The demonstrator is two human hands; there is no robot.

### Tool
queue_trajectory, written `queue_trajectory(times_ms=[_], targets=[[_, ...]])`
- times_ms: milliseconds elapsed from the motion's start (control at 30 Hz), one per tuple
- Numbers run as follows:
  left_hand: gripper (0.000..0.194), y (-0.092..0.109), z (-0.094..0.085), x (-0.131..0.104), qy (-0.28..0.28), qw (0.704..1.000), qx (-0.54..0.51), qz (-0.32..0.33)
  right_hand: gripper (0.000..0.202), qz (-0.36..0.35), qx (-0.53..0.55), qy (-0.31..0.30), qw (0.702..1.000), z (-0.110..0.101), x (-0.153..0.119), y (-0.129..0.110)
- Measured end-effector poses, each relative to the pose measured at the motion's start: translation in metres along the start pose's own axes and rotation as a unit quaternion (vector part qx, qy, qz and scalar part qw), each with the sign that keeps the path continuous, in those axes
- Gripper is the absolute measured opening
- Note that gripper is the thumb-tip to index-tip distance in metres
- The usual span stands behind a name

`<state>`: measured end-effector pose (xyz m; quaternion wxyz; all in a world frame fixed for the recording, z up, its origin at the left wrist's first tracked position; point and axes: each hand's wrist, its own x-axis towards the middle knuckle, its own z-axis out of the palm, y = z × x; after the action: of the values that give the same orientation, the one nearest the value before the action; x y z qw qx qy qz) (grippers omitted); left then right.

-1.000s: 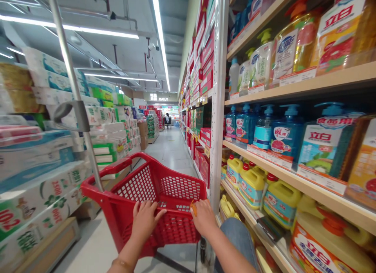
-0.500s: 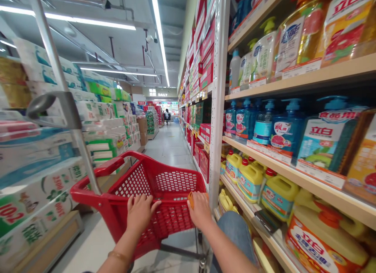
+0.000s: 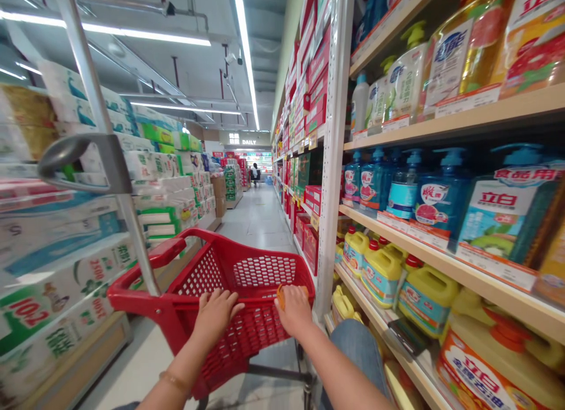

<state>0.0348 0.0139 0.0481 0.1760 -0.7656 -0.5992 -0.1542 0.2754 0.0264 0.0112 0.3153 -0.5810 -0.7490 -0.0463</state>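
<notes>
A red plastic shopping basket cart [image 3: 260, 333] with mesh sides stands in front of me, its grey pull handle [image 3: 86, 163] rising at the left. My left hand [image 3: 217, 313] lies over the near rim, fingers loosely stretched across it and thumb apart. Farther right along the same rim, my right hand [image 3: 293, 310] is closed around a small orange thing [image 3: 281, 296]. It looks like a cloth, but the fingers cover most of it. The inside of the cart is mostly hidden by its side and my hands.
On the right, shelves [image 3: 441, 233] carry blue pump bottles [image 3: 435, 192] and yellow jugs [image 3: 426, 295], with my knee [image 3: 359, 351] close by. Stacked paper packs [image 3: 66, 304] line the left. A floor aisle [image 3: 253, 216] runs ahead to a distant seated person [image 3: 255, 173].
Most of the surroundings have shifted slightly right in view. My left hand has slid a little right, and my right hand a little left, still with the orange thing.
</notes>
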Motion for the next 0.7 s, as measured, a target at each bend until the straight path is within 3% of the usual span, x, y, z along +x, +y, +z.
queue_trajectory(times_ms=[133,333,467,567,633,700], targets=[[0.037,0.004,0.001,0.000,0.012,1.000,-0.006,-0.006,0.037,-0.073,0.030,0.019,0.997,0.016,-0.006,-0.019],[0.035,-0.023,-0.014,-0.007,0.028,0.997,0.062,-0.046,0.024,-0.012,0.005,0.016,1.000,0.004,0.006,0.001],[0.036,-0.008,-0.014,-0.005,0.028,0.996,0.065,-0.056,0.028,0.008,0.010,0.014,1.000,0.012,0.010,-0.011],[0.035,0.005,-0.012,-0.004,0.008,0.999,0.029,-0.036,0.043,-0.053,0.040,0.008,0.998,0.026,0.006,-0.025],[0.034,0.006,-0.014,-0.006,-0.015,1.000,0.000,0.004,0.048,-0.085,0.058,0.007,0.995,0.031,0.005,-0.024],[0.034,0.002,-0.020,-0.011,-0.003,1.000,-0.001,0.016,0.044,-0.082,0.065,0.012,0.994,0.030,0.009,-0.014]])
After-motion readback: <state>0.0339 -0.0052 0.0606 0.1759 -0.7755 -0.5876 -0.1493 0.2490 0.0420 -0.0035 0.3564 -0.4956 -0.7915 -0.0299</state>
